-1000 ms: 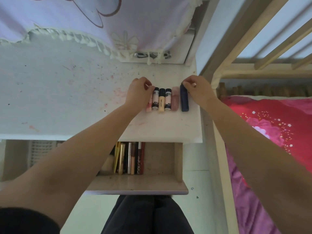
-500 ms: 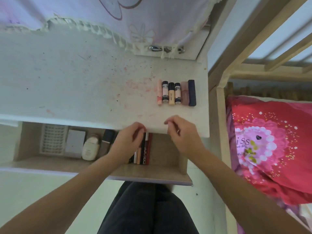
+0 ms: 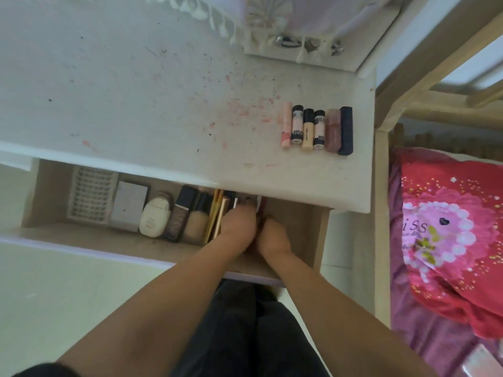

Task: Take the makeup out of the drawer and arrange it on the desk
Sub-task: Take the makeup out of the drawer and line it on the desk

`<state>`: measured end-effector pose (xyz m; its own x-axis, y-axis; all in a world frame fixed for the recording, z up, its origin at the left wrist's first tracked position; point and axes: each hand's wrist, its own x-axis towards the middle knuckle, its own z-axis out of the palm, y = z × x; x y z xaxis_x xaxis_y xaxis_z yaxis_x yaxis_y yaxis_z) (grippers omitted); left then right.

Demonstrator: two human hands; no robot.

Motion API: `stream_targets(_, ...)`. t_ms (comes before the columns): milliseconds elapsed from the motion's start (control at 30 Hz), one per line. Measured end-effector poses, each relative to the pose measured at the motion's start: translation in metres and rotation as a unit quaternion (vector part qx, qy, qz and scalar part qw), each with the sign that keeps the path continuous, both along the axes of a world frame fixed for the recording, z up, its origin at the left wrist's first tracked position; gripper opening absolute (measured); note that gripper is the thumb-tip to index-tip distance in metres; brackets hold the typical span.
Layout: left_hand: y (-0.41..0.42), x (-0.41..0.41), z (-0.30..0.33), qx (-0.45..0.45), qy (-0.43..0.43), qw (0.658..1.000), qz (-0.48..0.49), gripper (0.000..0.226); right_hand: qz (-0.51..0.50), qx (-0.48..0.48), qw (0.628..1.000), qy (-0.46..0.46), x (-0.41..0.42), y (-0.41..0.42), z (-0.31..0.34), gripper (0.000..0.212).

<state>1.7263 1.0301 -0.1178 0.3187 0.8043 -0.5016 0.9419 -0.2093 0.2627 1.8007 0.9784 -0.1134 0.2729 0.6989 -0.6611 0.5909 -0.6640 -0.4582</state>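
Head view: the open drawer (image 3: 299, 227) below the desk (image 3: 136, 104), with both hands inside it. A cluster of slim makeup sticks (image 3: 217, 213) at the drawer's right part is reached by the left hand (image 3: 239, 223) and the right hand (image 3: 272, 238); the fingers of both are curled down among the sticks, but whether anything is yet gripped cannot be told, since the fingertips are hidden and blurred. The step in hand is judged to be the picking of a further batch from the drawer. A firm hold on several thin sticks at once would be called for next, followed by a lift clear of the desk edge, which overhangs the back of the drawer. Left of the sticks, two foundation bottles (image 3: 187, 219), a white oval bottle (image 3: 155, 216), a pale flat box (image 3: 129, 205) and a ribbed white tray (image 3: 91, 194) lie side by side. Six tubes (image 3: 317, 129) are already laid in a close row near the desk's right edge. The desk surface is white and marked with pink smears and dark specks. A fringed cloth (image 3: 272, 12) hangs at the back; a wooden bed frame (image 3: 435, 63) and a red patterned pillow (image 3: 449, 227) are seen at the right.
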Motion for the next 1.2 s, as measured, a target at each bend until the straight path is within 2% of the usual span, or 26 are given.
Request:
stream_targets(100,-0.001,0.005,-0.005,-0.030,-0.018,0.999,0.034,0.019,-0.049,-0.014,0.998,0.026,0.002,0.000,-0.001,0.016)
stream_targets(167,0.001,0.005,-0.004,-0.077,-0.056,0.993,0.071,0.019,-0.083,-0.046,0.993,0.076,0.004,0.003,0.000,0.020)
stream_targets(267,0.004,-0.001,0.003,-0.134,-0.103,0.984,0.063,0.021,-0.108,-0.075,0.978,0.160,0.010,0.002,0.010,0.026)
stream_targets(367,0.010,-0.014,0.025,-0.157,-0.126,0.979,0.039,0.029,-0.065,-0.054,0.977,0.195,0.019,-0.003,0.031,0.033)
stream_targets(433,0.013,-0.028,0.045,-0.166,-0.101,0.981,0.008,0.023,-0.023,-0.061,0.976,0.209,0.029,-0.006,0.052,0.033)
stream_targets(533,0.019,-0.054,0.090,-0.191,-0.060,0.977,-0.073,0.022,0.110,-0.101,0.968,0.201,0.048,-0.010,0.093,0.033)
stream_targets(600,0.030,-0.067,0.131,-0.195,-0.096,0.972,-0.087,0.024,0.183,-0.085,0.964,0.173,0.060,-0.004,0.121,0.032)
stream_targets(633,0.038,-0.070,0.152,-0.189,-0.137,0.970,-0.060,0.024,0.194,-0.064,0.966,0.158,0.065,0.002,0.135,0.031)
stream_targets(700,0.063,-0.067,0.183,-0.161,-0.228,0.960,0.027,0.018,0.168,-0.005,0.976,0.137,0.071,0.025,0.155,0.026)
stream_targets(767,0.091,-0.051,0.193,-0.115,-0.274,0.951,0.089,0.014,0.122,0.069,0.985,0.105,0.071,0.056,0.164,0.021)
stream_targets(833,0.117,-0.026,0.187,-0.059,-0.270,0.955,0.106,0.018,0.084,0.142,0.986,0.032,0.065,0.089,0.164,0.023)
stream_targets(900,0.135,0.000,0.173,-0.024,-0.264,0.958,0.114,0.028,0.089,0.193,0.975,-0.064,0.057,0.117,0.155,0.033)
stream_targets(1000,0.153,0.023,0.149,-0.001,-0.253,0.960,0.121,0.035,0.121,0.220,0.951,-0.179,0.050,0.148,0.137,0.028)
stream_targets(1100,0.168,0.033,0.133,0.009,-0.240,0.962,0.128,0.030,0.174,0.239,0.909,-0.293,0.054,0.163,0.121,0.020)
stream_targets(1200,0.176,0.042,0.125,0.008,-0.250,0.958,0.140,0.027,0.216,0.248,0.878,-0.349,0.062,0.166,0.110,0.024)
